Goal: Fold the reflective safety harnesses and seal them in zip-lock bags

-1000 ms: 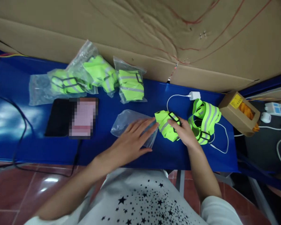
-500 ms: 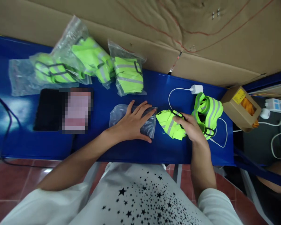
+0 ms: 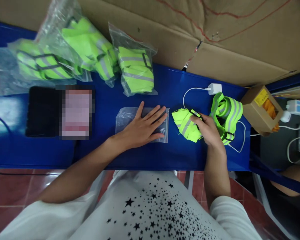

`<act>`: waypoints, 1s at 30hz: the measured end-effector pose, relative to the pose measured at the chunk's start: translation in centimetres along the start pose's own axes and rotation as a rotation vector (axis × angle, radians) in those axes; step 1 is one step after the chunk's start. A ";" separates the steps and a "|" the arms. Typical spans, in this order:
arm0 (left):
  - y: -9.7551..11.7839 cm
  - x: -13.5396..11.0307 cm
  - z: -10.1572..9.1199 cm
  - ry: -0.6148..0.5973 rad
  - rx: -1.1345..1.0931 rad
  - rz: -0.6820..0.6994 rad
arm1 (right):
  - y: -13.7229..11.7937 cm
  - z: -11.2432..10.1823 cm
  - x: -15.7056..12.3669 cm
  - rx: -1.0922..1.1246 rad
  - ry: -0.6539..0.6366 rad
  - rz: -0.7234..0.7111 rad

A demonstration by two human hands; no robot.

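Observation:
My left hand (image 3: 146, 126) lies flat with spread fingers on a clear zip bag (image 3: 123, 118), which rests on the blue table. My right hand (image 3: 208, 130) grips a folded yellow-green reflective strap (image 3: 187, 125) with grey stripes and a black buckle, just right of the bag. Beside that hand, a second reflective strap (image 3: 226, 113) sits in a loose coil with its own black buckle. At the back, three bagged reflective straps lie in clear plastic: one on the left (image 3: 43, 65), one in the middle (image 3: 95, 50), one nearer the centre (image 3: 136, 71).
A black case (image 3: 42, 111) beside a blurred-out rectangle (image 3: 76, 113) lies on the left. A white charger (image 3: 215, 88) with its cable is behind the coiled strap. An open cardboard box (image 3: 258, 110) stands at the right end. Cardboard (image 3: 235, 56) walls the back.
My left hand has flattened further over the zip bag, which now lies straighter. The folded strap in my right hand sits slightly farther from the bag. The camera view has shifted.

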State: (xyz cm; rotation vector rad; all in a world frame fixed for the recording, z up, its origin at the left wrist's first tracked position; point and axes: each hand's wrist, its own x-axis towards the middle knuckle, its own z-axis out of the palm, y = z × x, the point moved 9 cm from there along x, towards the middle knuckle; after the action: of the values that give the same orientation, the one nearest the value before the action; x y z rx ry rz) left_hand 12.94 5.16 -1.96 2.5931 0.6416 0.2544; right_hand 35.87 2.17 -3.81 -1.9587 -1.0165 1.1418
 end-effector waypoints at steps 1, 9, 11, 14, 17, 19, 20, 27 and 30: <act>0.0 0.0 0.1 0.014 0.013 -0.016 | 0.0 0.1 0.0 0.000 -0.006 0.000; -0.2 0.2 0.3 0.073 0.004 -0.017 | -0.1 1.1 -0.5 0.008 -0.148 0.033; -0.1 0.2 0.0 0.094 0.006 -0.008 | -0.1 1.5 -0.7 0.016 -0.198 0.045; 0.1 0.0 -1.5 0.193 -0.048 -0.024 | -0.4 1.4 -0.9 -0.024 -0.193 0.019; 0.2 -0.3 -3.1 0.325 -0.082 -0.074 | -0.8 0.6 -0.8 -0.017 -0.127 -0.048; 0.1 -0.3 -3.0 0.352 -0.018 -0.103 | -0.9 0.3 -0.7 0.023 -0.104 -0.086; 0.1 -0.3 -2.7 0.343 0.015 -0.112 | -0.9 0.2 -0.6 0.045 -0.088 -0.098; -1.6 -0.2 -1.6 0.332 -0.329 -0.225 | -1.0 0.4 -0.9 0.170 -0.138 -0.151; -1.8 -0.2 -2.1 0.338 -0.473 -0.270 | -1.5 1.9 -1.6 0.167 -0.299 -0.172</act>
State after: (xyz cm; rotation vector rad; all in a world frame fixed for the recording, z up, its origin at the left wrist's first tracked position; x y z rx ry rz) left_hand 11.44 7.26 -0.94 2.0017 0.9128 0.6760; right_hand 33.18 1.77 -2.76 -1.5686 -1.1755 1.3992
